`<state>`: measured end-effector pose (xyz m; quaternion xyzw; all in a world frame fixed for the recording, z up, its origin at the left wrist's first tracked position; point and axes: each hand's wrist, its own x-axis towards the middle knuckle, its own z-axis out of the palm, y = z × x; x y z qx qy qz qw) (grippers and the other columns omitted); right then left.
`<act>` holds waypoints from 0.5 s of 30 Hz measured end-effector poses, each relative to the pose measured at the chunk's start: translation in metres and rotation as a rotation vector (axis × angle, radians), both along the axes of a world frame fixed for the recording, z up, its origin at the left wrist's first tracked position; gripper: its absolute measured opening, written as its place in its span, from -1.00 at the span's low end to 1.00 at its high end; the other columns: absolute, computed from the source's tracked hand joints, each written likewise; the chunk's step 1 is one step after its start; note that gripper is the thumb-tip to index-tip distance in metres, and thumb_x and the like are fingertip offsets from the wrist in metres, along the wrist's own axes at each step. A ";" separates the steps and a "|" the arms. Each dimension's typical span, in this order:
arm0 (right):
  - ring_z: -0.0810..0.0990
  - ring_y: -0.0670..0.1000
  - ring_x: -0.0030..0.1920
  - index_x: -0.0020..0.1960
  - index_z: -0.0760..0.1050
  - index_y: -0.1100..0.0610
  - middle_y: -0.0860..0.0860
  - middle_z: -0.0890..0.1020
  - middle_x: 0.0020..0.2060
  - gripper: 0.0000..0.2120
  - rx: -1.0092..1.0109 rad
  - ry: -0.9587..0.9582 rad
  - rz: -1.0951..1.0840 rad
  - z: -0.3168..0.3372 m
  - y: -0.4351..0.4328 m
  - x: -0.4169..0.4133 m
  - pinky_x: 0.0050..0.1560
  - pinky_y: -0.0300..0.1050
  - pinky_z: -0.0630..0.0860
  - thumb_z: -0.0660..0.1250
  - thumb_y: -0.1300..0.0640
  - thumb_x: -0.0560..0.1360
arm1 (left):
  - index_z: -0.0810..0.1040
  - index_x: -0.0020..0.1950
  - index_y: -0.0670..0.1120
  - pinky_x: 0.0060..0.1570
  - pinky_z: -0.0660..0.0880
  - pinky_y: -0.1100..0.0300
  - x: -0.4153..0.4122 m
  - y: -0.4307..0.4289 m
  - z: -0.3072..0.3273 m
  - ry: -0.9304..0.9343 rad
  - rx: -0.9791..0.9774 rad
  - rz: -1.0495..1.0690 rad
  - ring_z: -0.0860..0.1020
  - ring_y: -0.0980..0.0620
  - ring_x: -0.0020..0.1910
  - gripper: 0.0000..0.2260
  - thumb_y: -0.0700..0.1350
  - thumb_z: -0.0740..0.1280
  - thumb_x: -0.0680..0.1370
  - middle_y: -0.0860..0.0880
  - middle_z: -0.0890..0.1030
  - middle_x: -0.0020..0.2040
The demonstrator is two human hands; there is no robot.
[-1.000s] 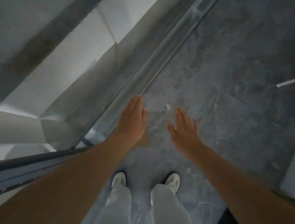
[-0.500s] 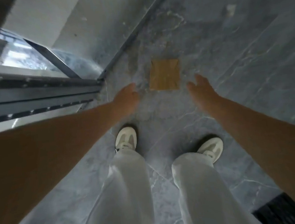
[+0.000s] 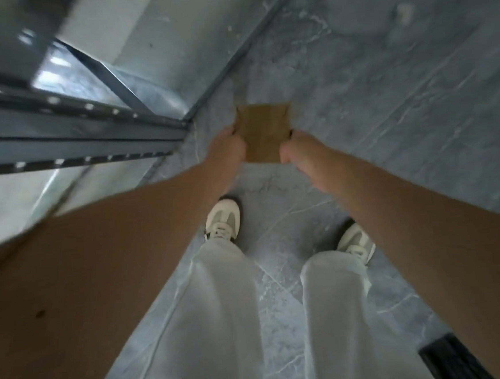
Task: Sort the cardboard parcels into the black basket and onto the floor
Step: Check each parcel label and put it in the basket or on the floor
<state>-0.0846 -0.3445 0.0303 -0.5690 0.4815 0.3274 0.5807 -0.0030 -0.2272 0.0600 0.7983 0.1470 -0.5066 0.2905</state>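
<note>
— Where, the flat brown cardboard parcel (image 3: 263,130)?
— Held low over the grey veined stone floor (image 3: 386,118), just beyond the white shoes (image 3: 223,221). Touching the floor or just clear of it, cannot tell.
— Gripped how?
— Pinched at both near edges: left hand (image 3: 227,150) curled on the left side, right hand (image 3: 297,152) on the right. Probably two-handed to keep so thin a piece level.
— And around?
— Grey perforated metal shelf rail (image 3: 74,140) at the left. Ribbed black basket (image 3: 453,358) in the near right corner, well apart, likely where to carry it.
</note>
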 end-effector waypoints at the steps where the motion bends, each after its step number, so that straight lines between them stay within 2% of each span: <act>1: 0.38 0.05 0.21 0.52 0.25 0.14 0.08 0.41 0.19 -0.47 0.033 -0.007 0.045 0.030 0.002 0.002 0.23 -0.05 0.35 0.15 0.29 0.56 | 0.35 0.44 -0.31 -0.19 0.44 0.26 0.003 0.000 0.023 -0.009 -0.002 -0.014 0.47 -0.23 0.27 -0.58 -0.43 0.08 0.57 -0.27 0.51 0.26; 2: 0.36 0.03 0.24 0.54 0.22 0.13 0.05 0.39 0.21 -0.46 0.075 -0.027 0.075 0.056 0.002 0.003 0.24 -0.06 0.32 0.14 0.27 0.56 | 0.36 0.43 -0.31 -0.21 0.43 0.27 0.001 0.001 0.049 -0.029 0.002 -0.020 0.49 -0.24 0.20 -0.58 -0.44 0.08 0.57 -0.33 0.49 0.29; 3: 0.35 0.03 0.26 0.55 0.20 0.11 0.03 0.39 0.25 -0.45 0.093 -0.047 0.089 0.088 -0.002 0.007 0.27 -0.07 0.32 0.13 0.25 0.56 | 0.38 0.40 -0.34 -0.23 0.41 0.30 0.003 0.006 0.077 -0.059 -0.017 0.009 0.50 -0.26 0.10 -0.57 -0.47 0.09 0.54 -0.38 0.50 0.23; 4: 0.36 0.05 0.30 0.55 0.19 0.11 0.05 0.38 0.31 -0.45 0.099 -0.074 0.121 0.114 -0.007 0.011 0.33 -0.05 0.33 0.13 0.25 0.57 | 0.38 0.39 -0.36 -0.22 0.40 0.27 0.003 0.012 0.104 -0.083 -0.034 0.070 0.49 -0.26 -0.01 -0.54 -0.50 0.08 0.49 -0.39 0.52 0.07; 5: 0.36 0.06 0.31 0.56 0.18 0.12 0.09 0.37 0.36 -0.45 0.088 -0.085 0.167 0.147 -0.015 0.016 0.37 -0.02 0.35 0.14 0.25 0.58 | 0.41 0.39 -0.33 -0.13 0.41 0.21 0.008 0.014 0.127 -0.105 -0.039 0.131 0.48 -0.17 -0.10 -0.48 -0.52 0.07 0.45 -0.30 0.51 -0.11; 6: 0.37 0.08 0.30 0.56 0.16 0.12 0.11 0.36 0.37 -0.44 0.081 -0.110 0.215 0.177 -0.022 0.020 0.36 -0.02 0.37 0.16 0.25 0.58 | 0.45 0.39 -0.26 -0.05 0.43 0.16 0.010 0.013 0.155 -0.131 -0.047 0.184 0.46 -0.06 -0.16 -0.43 -0.52 0.06 0.42 -0.17 0.48 -0.20; 7: 0.38 0.09 0.29 0.56 0.15 0.13 0.13 0.36 0.36 -0.43 0.056 -0.127 0.256 0.206 -0.029 0.023 0.31 -0.03 0.39 0.17 0.25 0.57 | 0.49 0.38 -0.20 -0.03 0.41 0.14 0.015 0.010 0.175 -0.159 -0.089 0.221 0.43 0.02 -0.20 -0.42 -0.51 0.05 0.42 -0.14 0.48 -0.22; 10: 0.40 0.06 0.13 0.51 0.23 0.16 0.06 0.39 0.14 -0.43 0.004 -0.214 0.303 0.281 -0.052 0.029 0.05 -0.12 0.38 0.19 0.25 0.51 | 0.51 0.37 -0.18 -0.15 0.38 0.18 0.026 -0.012 0.242 -0.232 -0.179 0.294 0.45 0.02 -0.20 -0.40 -0.45 0.09 0.36 -0.19 0.55 -0.15; 11: 0.42 0.05 0.06 0.47 0.28 0.14 0.05 0.41 0.10 -0.47 -0.014 -0.250 0.280 0.302 -0.058 0.030 -0.03 -0.17 0.38 0.18 0.27 0.50 | 0.49 0.38 -0.20 -0.17 0.42 0.17 0.025 -0.019 0.262 -0.254 -0.210 0.319 0.51 -0.05 -0.11 -0.38 -0.43 0.13 0.33 -0.18 0.57 -0.09; 13: 0.46 0.05 0.01 0.38 0.34 0.05 0.07 0.49 0.10 -0.53 -0.038 -0.310 0.218 0.331 -0.066 0.030 -0.24 -0.20 0.34 0.16 0.29 0.49 | 0.45 0.39 -0.30 -0.02 0.55 0.17 0.022 -0.036 0.296 -0.301 -0.269 0.368 0.57 -0.15 0.15 -0.47 -0.48 0.15 0.42 -0.27 0.57 0.18; 14: 0.47 0.05 0.04 0.42 0.33 0.06 0.08 0.51 0.15 -0.49 -0.047 -0.336 0.185 0.343 -0.067 0.028 -0.27 -0.21 0.33 0.15 0.30 0.49 | 0.44 0.39 -0.32 -0.04 0.55 0.29 0.018 -0.043 0.311 -0.339 -0.291 0.385 0.60 -0.07 0.12 -0.51 -0.52 0.11 0.48 -0.25 0.54 0.24; 15: 0.47 0.05 0.08 0.46 0.31 0.06 0.07 0.50 0.21 -0.46 -0.046 -0.357 0.149 0.353 -0.068 0.024 -0.25 -0.22 0.33 0.14 0.31 0.49 | 0.45 0.39 -0.28 -0.20 0.53 0.46 0.013 -0.047 0.319 -0.362 -0.309 0.392 0.61 0.04 0.02 -0.50 -0.54 0.08 0.49 -0.16 0.55 0.19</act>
